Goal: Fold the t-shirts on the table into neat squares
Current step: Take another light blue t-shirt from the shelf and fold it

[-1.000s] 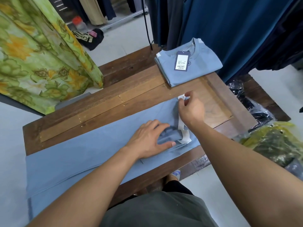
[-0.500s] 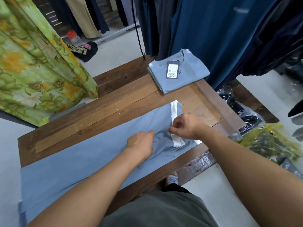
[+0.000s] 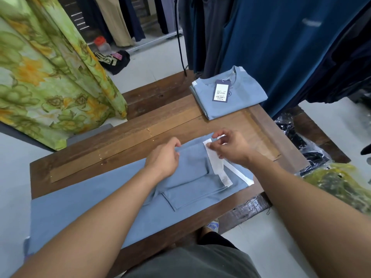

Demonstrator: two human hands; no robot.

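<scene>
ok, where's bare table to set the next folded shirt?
Biggest: the table strip beyond the spread shirt, left of the folded shirt. Smaller: the wood between folded shirt and right hand. Crowded: the near half, under the spread shirt, where left hand and right hand grip it.

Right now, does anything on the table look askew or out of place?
Yes. The blue t-shirt being folded hangs past the table's near left corner, and its folded-in sleeve lies slanted, not square. The folded t-shirt looks neat.
</scene>
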